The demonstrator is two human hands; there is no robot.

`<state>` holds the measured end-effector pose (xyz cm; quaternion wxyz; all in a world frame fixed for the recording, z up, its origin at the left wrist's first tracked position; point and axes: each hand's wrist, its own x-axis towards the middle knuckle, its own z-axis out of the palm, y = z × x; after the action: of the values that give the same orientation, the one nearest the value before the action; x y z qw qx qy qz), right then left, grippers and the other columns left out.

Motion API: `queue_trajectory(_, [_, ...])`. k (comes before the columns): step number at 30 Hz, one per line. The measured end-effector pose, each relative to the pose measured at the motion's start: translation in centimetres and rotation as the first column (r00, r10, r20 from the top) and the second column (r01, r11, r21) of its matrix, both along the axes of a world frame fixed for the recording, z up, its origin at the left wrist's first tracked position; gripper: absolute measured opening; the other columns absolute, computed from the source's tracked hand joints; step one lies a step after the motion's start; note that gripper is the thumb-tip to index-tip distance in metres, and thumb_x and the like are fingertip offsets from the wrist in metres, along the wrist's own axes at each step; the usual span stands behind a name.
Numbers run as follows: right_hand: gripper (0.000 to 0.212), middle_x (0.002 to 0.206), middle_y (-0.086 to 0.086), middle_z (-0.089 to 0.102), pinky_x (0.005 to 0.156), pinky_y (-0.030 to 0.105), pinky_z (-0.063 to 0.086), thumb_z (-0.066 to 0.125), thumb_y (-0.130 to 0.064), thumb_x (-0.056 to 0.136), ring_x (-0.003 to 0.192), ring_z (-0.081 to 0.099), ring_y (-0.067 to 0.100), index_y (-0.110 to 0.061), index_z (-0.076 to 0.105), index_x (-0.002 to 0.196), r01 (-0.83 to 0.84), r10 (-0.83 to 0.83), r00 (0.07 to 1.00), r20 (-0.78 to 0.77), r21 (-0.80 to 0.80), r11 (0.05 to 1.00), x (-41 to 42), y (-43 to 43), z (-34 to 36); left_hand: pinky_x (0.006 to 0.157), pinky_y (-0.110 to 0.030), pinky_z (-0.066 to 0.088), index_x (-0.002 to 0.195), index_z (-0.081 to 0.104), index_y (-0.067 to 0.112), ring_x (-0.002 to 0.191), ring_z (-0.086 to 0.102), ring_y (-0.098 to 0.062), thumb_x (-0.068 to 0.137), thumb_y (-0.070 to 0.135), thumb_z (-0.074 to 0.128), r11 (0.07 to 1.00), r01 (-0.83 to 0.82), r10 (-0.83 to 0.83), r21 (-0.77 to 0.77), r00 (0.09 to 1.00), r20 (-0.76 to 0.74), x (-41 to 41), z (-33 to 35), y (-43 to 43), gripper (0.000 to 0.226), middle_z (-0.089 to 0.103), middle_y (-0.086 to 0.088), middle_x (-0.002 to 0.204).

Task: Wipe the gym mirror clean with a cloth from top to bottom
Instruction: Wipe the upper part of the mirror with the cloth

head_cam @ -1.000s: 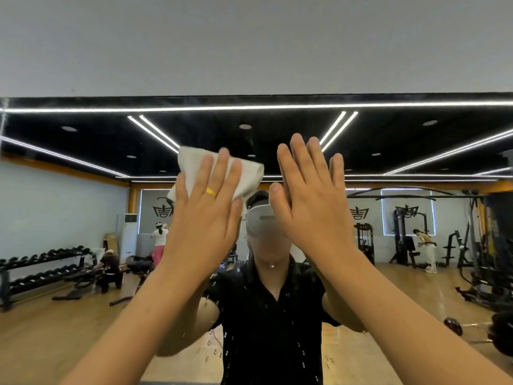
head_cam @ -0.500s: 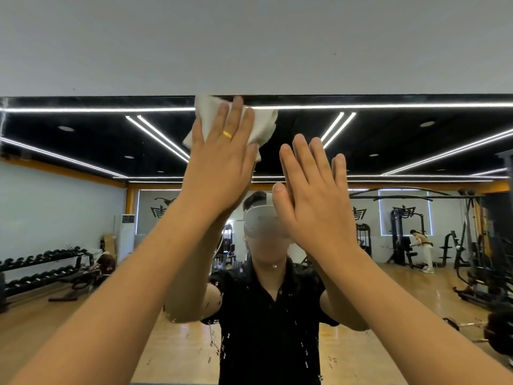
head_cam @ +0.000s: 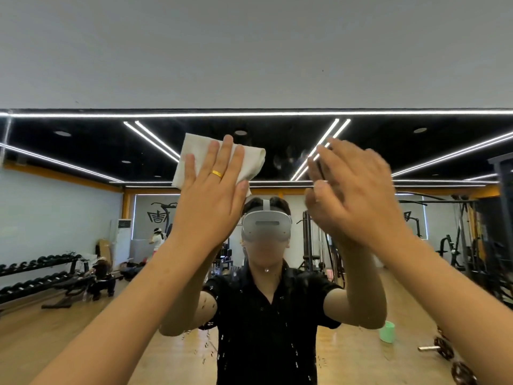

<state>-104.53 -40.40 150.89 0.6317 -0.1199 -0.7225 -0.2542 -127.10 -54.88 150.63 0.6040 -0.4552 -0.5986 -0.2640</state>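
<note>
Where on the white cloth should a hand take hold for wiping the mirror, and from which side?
Probably its middle, from the room side, palm flat. The cloth lies folded flat against the mirror, so no edge stands free to pinch; the left hand presses it with straight fingers spread over it.

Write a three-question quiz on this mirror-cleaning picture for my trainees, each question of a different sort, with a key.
1. True or false: the left hand presses the cloth against the mirror with straight fingers.
2. What does the right hand hold? A. a cloth B. nothing C. a bottle
3. Fill the gap: the droplets on the mirror lie ___ the cloth.

Key: 1 true; 2 B; 3 below.
</note>
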Motion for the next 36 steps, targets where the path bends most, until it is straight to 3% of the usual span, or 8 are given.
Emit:
queue_trajectory(3, [0.063, 0.171, 0.002, 0.021, 0.129, 0.046, 0.004, 0.03, -0.049, 0.103, 0.159, 0.011, 0.019, -0.025, 0.029, 0.162, 0.143, -0.142, 0.987, 0.073, -0.01, 0.99, 2.1, 3.5, 0.1, 0.126, -0.052, -0.002, 0.163, 0.018, 0.015, 0.158, 0.008, -0.028, 0.11, 0.041, 0.018, 1.0, 0.018, -0.018, 0.015, 1.0, 0.006, 0.2, 0.1, 0.4, 0.06, 0.013, -0.009, 0.171])
queue_trajectory(6, [0.062, 0.173, 0.001, 0.009, 0.129, 0.051, 0.001, 0.025, -0.05, 0.105, 0.16, -0.001, 0.018, -0.03, 0.015, 0.163, 0.179, -0.178, 0.979, 0.099, 0.007, 0.984, 2.1, 4.9, -0.2, 0.126, -0.051, -0.003, 0.164, 0.018, 0.015, 0.159, 0.007, -0.028, 0.11, 0.042, 0.015, 0.999, 0.018, -0.02, 0.035, 0.999, 0.031, 0.9, 0.8, 0.9, 0.06, 0.012, -0.009, 0.171])
queue_trajectory(12, [0.062, 0.173, 0.001, 0.008, 0.129, 0.053, 0.003, 0.028, -0.045, 0.106, 0.16, -0.001, 0.019, -0.028, 0.014, 0.164, 0.153, -0.155, 0.985, 0.074, 0.024, 0.988, 1.8, 5.1, -0.5, 0.125, -0.051, -0.005, 0.164, 0.017, 0.015, 0.159, 0.005, -0.028, 0.108, 0.041, 0.013, 0.998, 0.05, -0.053, 0.05, 0.996, 0.065, 2.9, 4.3, 2.2, 0.061, 0.01, -0.009, 0.172])
queue_trajectory(19, [0.062, 0.173, 0.0, 0.005, 0.129, 0.052, 0.001, 0.03, -0.044, 0.107, 0.16, -0.004, 0.018, -0.028, 0.014, 0.165, 0.16, -0.161, 0.984, 0.078, 0.019, 0.987, 1.9, 5.4, -0.6, 0.126, -0.051, 0.001, 0.163, 0.021, 0.016, 0.158, 0.007, -0.025, 0.11, 0.041, 0.018, 0.995, 0.101, -0.1, -0.007, 0.994, 0.042, 3.2, -2.3, 2.4, 0.06, 0.013, -0.008, 0.171])
queue_trajectory(29, [0.062, 0.173, 0.0, 0.006, 0.129, 0.049, -0.002, 0.026, -0.046, 0.107, 0.16, -0.004, 0.018, -0.026, 0.018, 0.165, 0.161, -0.163, 0.983, 0.085, 0.021, 0.987, 1.9, 5.4, -0.6, 0.125, -0.047, -0.008, 0.165, 0.013, 0.02, 0.159, 0.0, -0.024, 0.108, 0.043, 0.015, 0.997, 0.073, -0.072, -0.02, 0.996, 0.054, 4.9, 7.1, 3.4, 0.062, 0.004, -0.003, 0.173])
queue_trajectory(34, [0.062, 0.173, 0.0, 0.007, 0.129, 0.05, -0.002, 0.024, -0.047, 0.107, 0.16, -0.004, 0.018, -0.027, 0.019, 0.165, 0.136, -0.136, 0.987, 0.089, 0.014, 0.991, 2.0, 5.3, -0.4, 0.127, -0.046, -0.001, 0.164, 0.017, 0.019, 0.159, 0.004, -0.021, 0.108, 0.04, 0.022, 0.99, 0.139, -0.138, -0.01, 0.987, 0.078, 4.5, 1.9, 2.9, 0.061, 0.009, -0.003, 0.172])
queue_trajectory(36, [0.062, 0.173, 0.0, 0.007, 0.129, 0.05, -0.001, 0.024, -0.047, 0.107, 0.16, -0.003, 0.018, -0.026, 0.02, 0.165, 0.133, -0.133, 0.987, 0.085, 0.013, 0.991, 2.0, 5.3, -0.5, 0.127, -0.04, -0.004, 0.164, 0.017, 0.02, 0.159, 0.001, -0.015, 0.109, 0.041, 0.022, 0.986, 0.169, -0.167, -0.01, 0.98, 0.106, 4.3, -1.2, 2.6, 0.059, 0.008, 0.002, 0.172])
